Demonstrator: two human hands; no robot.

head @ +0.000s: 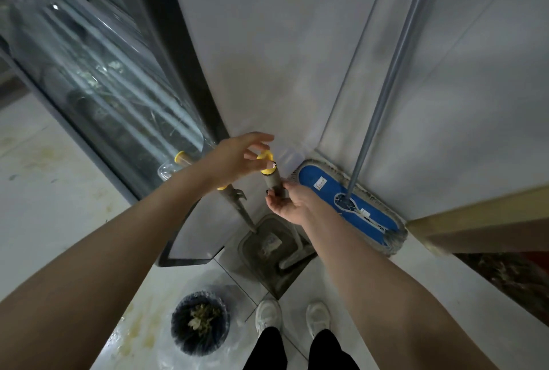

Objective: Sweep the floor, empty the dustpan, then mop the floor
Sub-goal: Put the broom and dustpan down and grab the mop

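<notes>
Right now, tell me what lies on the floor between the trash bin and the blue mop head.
The grey dustpan, with debris in it, lies between them; the head view shows it.

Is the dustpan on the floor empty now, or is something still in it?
Not empty. The dustpan holds a pale clump near its middle. What the clump consists of cannot be told.

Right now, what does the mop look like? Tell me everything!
The mop has a flat blue head with pale fringe round its edge, a small white label and a white bracket joining a long grey pole. The head lies on the floor along the wall; the pole leans up against it. Nobody holds it.
</notes>
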